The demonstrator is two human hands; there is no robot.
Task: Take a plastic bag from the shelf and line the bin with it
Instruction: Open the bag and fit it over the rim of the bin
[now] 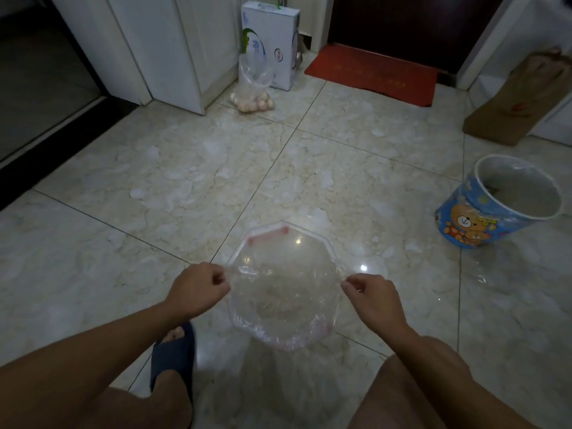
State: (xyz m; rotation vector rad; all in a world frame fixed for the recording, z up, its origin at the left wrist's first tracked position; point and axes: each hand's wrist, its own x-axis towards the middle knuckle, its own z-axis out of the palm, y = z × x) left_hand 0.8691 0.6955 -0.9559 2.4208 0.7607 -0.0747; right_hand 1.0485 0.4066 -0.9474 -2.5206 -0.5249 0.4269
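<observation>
A clear plastic bag point(283, 292) with a faint red strip at its far edge is stretched wide open in front of me, above the marble floor. My left hand point(198, 289) pinches its left rim and my right hand point(373, 297) pinches its right rim. The bin point(483, 224), a blue bucket with cartoon bears, stands on the floor to the right, well apart from the bag. Its rim and inside show a clear liner.
A white carton point(269, 44) and a clear bag of eggs point(252, 94) sit by the white cabinet at the back. A red doormat point(371, 74) lies before the dark door. A brown paper bag point(513, 103) leans far right. My slippered foot point(173, 357) is below the left hand.
</observation>
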